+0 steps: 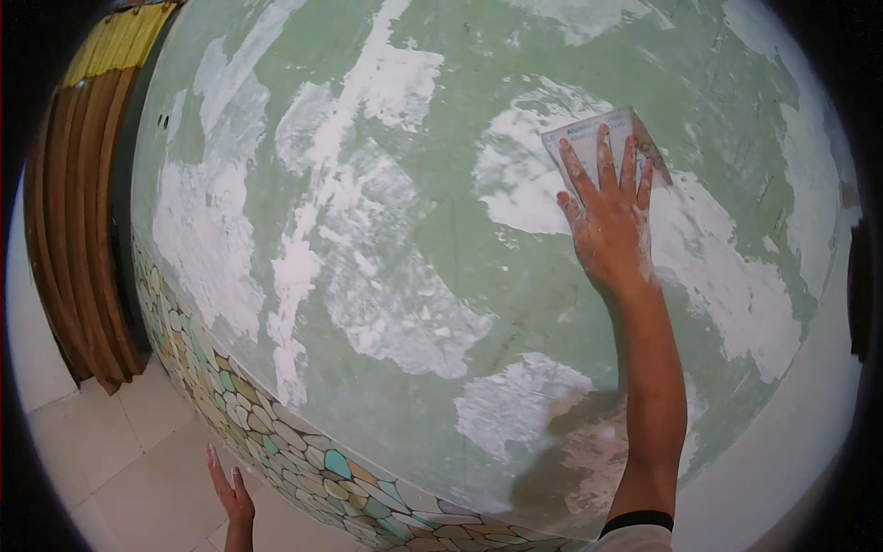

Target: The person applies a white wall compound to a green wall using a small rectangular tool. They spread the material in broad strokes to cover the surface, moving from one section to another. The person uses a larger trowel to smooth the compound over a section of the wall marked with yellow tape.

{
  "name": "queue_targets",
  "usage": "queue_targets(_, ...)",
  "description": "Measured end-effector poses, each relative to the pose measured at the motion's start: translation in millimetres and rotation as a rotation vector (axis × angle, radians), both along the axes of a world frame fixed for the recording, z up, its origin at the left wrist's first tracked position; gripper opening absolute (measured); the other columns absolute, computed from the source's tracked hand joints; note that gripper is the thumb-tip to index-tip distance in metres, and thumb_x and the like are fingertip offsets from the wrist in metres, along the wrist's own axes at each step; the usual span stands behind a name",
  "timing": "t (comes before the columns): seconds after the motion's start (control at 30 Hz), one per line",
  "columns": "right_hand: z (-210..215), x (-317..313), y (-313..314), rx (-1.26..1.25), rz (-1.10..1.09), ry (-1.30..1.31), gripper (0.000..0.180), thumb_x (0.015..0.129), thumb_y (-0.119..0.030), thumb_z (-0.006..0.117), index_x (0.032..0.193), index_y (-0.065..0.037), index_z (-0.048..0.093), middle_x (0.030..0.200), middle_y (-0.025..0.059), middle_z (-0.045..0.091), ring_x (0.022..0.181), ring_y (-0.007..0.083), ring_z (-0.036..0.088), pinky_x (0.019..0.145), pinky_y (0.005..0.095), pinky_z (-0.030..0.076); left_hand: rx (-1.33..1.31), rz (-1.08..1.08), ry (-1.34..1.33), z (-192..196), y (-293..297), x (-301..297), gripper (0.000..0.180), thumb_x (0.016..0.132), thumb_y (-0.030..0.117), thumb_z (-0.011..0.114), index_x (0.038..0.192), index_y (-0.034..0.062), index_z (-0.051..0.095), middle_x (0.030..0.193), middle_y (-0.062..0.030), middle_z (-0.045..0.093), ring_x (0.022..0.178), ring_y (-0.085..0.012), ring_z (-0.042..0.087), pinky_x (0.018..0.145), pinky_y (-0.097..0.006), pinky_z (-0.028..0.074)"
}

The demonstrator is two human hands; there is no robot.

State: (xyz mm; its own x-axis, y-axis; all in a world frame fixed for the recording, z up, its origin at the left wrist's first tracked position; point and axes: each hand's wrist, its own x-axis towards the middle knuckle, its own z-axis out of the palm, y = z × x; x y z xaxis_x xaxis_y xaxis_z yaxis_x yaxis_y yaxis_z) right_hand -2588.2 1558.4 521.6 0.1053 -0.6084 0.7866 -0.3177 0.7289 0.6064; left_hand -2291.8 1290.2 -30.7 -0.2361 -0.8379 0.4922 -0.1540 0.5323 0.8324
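My right hand lies flat with spread fingers on a sheet of sandpaper, pressing it against the wall. The sheet is pale and rectangular, with print on its outward side; its gritty face is hidden against the wall. White powder coats my fingers. Under and around the sheet is a white filler patch on the green paint. Down at the lower left, my left hand hangs away from the wall. Its fingers are stretched out, whitened at the tips, and nothing is in it.
More white filler patches spread over the wall. A band of pebble-patterned tiles runs along its foot. Brown curtains with a yellow top hang at the left, above a pale tiled floor. A dark object shows at the right rim.
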Motion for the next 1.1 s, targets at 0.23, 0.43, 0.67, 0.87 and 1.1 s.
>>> queue_targets(0.23,23,-8,-48,-0.055,0.020,0.093,0.050,0.099,-0.040,0.042,0.147,-0.030,0.034,0.156,0.0155,0.022,0.143,0.0421,0.014,0.115,0.0561,0.008,0.005,0.070,-0.015,-8,-30,26,0.055,0.097,0.016,0.043,0.146,-0.0027,0.027,0.153,-0.0227,0.025,0.143,-0.0367,0.021,0.115,-0.046,0.016)
queue_targets(0.43,27,-16,-55,-0.106,0.030,0.146,0.051,0.098,-0.043,0.042,0.147,-0.030,0.034,0.154,0.0169,0.025,0.143,0.0420,0.016,0.114,0.0578,0.010,-0.033,0.078,-0.035,-14,-45,40,0.054,0.098,0.016,0.042,0.147,-0.0026,0.027,0.153,-0.0222,0.026,0.143,-0.0358,0.020,0.116,-0.046,0.015)
queue_targets(0.67,20,-25,-49,-0.098,0.130,0.173,0.050,0.097,-0.044,0.043,0.144,-0.027,0.039,0.151,0.0173,0.033,0.140,0.0409,0.026,0.112,0.0606,0.016,-0.061,0.093,-0.076,-22,-48,55,0.062,0.100,0.032,0.045,0.147,-0.0024,0.024,0.152,-0.0246,0.023,0.141,-0.0385,0.022,0.115,-0.047,0.019)
queue_targets(0.87,2,-23,-5,-0.059,0.078,0.107,0.050,0.098,-0.044,0.042,0.146,-0.031,0.036,0.153,0.0133,0.028,0.142,0.0375,0.022,0.114,0.0584,0.014,-0.095,0.068,-0.179,-30,-28,59,0.060,0.101,0.031,0.044,0.147,-0.0032,0.024,0.151,-0.0268,0.024,0.140,-0.0402,0.023,0.115,-0.047,0.022)
queue_targets(1.1,-10,-27,70,-0.031,0.044,0.086,0.052,0.097,-0.045,0.045,0.146,-0.033,0.035,0.153,0.0124,0.029,0.141,0.0376,0.024,0.113,0.0598,0.019,-0.112,0.052,-0.170,-20,9,34,0.059,0.101,0.033,0.046,0.148,0.0029,0.027,0.150,-0.0232,0.030,0.139,-0.0364,0.029,0.115,-0.046,0.023)
